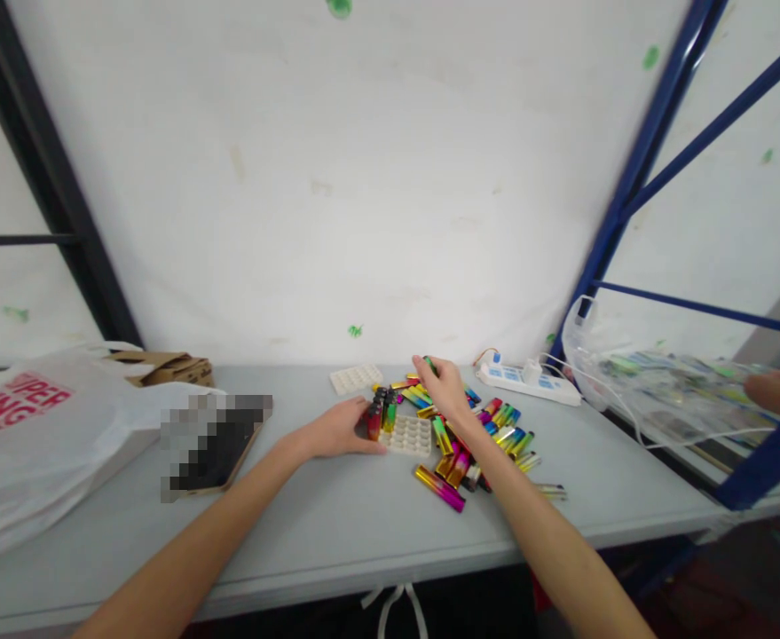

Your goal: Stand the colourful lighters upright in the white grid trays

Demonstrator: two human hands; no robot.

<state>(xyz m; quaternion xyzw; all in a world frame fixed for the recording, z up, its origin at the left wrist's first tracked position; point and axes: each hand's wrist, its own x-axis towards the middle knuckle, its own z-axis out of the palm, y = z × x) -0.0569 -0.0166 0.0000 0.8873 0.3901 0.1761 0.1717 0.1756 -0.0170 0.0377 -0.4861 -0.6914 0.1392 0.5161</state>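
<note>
My left hand [340, 429] curves round the left end of a cream grid tray [408, 435], with its thumb along the front edge. Several shiny lighters [382, 414] with black tops stand upright in the tray's left part, against my fingers. Raised over a heap of loose lighters [456, 461], my right hand [444, 383] is closed on one lighter [431, 365], of which only a dark green end shows. The heap lies right of the tray, in gold, pink, blue, green and silver, partly hidden by my right forearm.
A second grid tray [355, 379] lies near the wall. Behind the heap is a white power strip [529, 383] with cables. On the left are a phone [226, 448], a white plastic bag [63, 444] and cardboard [169, 366]. Blue rack posts [635, 177] and another person's hand [779, 390] are at right.
</note>
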